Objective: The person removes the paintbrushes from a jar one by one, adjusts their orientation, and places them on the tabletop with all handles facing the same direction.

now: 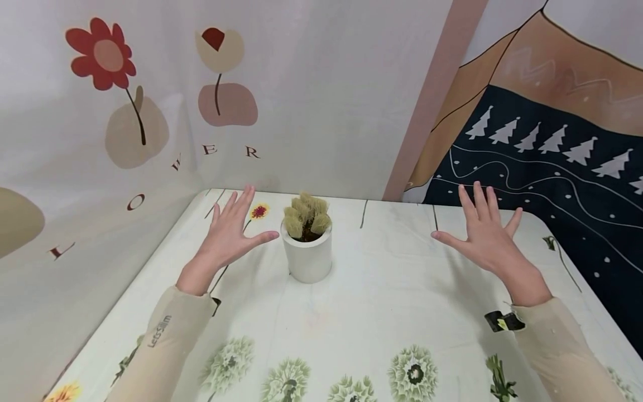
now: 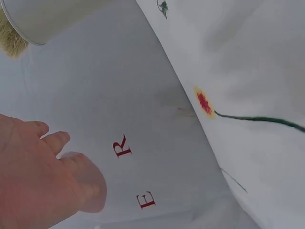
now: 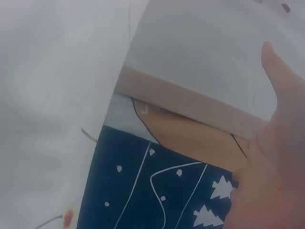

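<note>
Between the left grip (image 1: 227, 237) and the right grip (image 1: 487, 237), which are the bare hands of a person, a round white pot (image 1: 308, 259) stands upright on the worktop (image 1: 382, 301). From the pot rise several fuzzy, yellow-green tufts (image 1: 303, 211), and some dark brown matter is visible among them. The pot is much nearer to the left grip: it stands on the thumb side of this hand, and in the head view the tip of the thumb ends just beside the rim. In the left wrist view, a gap is seen between the pot, at the upper left corner, and the hand, so they are apart. The left grip is wide, with straight fingers and the thumb stretched out toward the pot. The right grip is also wide, its fingers spread like a fan, and it is well apart from the pot, at the other side. Near the left fingers, a small yellow and red flower (image 1: 259, 211) is printed on the cover of the worktop. Behind everything hangs a pale curtain (image 1: 321, 111), and at the right a dark blue panel (image 1: 577, 192) with white trees.
</note>
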